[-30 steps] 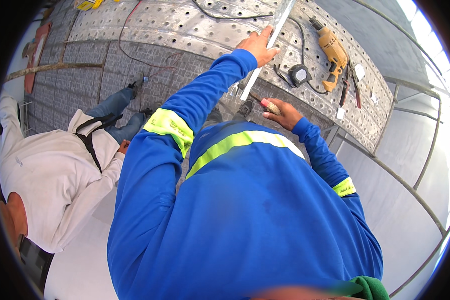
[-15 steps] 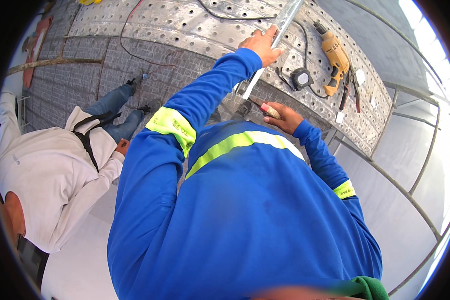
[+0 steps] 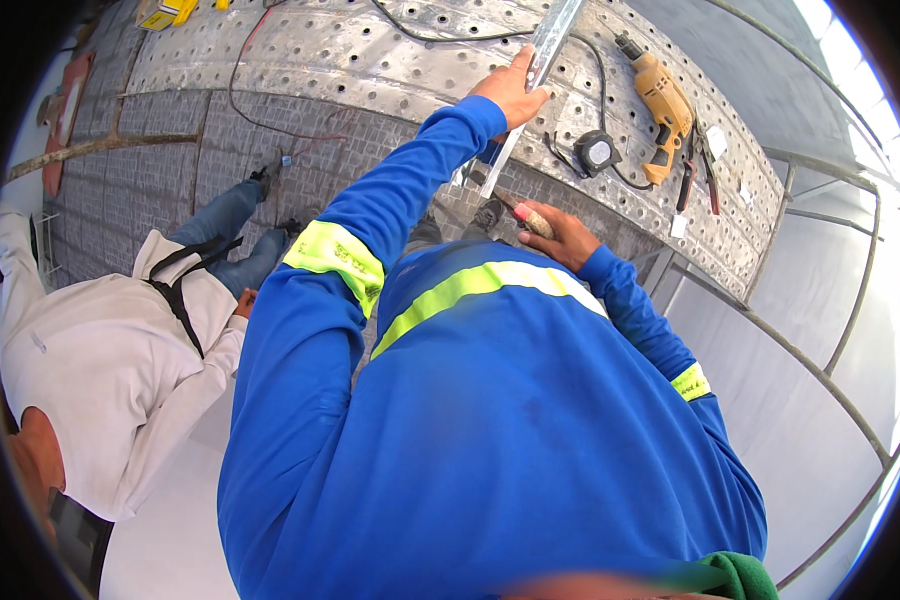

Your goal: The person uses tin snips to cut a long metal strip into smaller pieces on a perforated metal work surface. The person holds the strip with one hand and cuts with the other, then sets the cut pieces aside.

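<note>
A long, thin silvery metal profile (image 3: 555,38) slants over the edge of a perforated metal bench, its lower end pointing toward my body. My left hand (image 3: 511,92) grips it from above, fingers wrapped round its side. Close to my waist, my right hand (image 3: 566,240) is closed round a hand tool (image 3: 536,221) with a worn tan handle and a red collar. The tool's narrow dark blade points up and left, close to the profile's lower end; I cannot tell whether they touch, nor what kind of blade it is.
On the perforated metal bench (image 3: 370,70) lie a yellow power drill (image 3: 664,108), a tape measure (image 3: 596,152), red-handled pliers (image 3: 708,172) and black cables. A co-worker in a white top (image 3: 120,350) is at my left. Metal rails (image 3: 830,375) run along the right.
The profile has turned slightly in my left hand, and its face catches the light differently. My right hand keeps its hold on the tool, nearly in place. The whole view has shifted a little.
</note>
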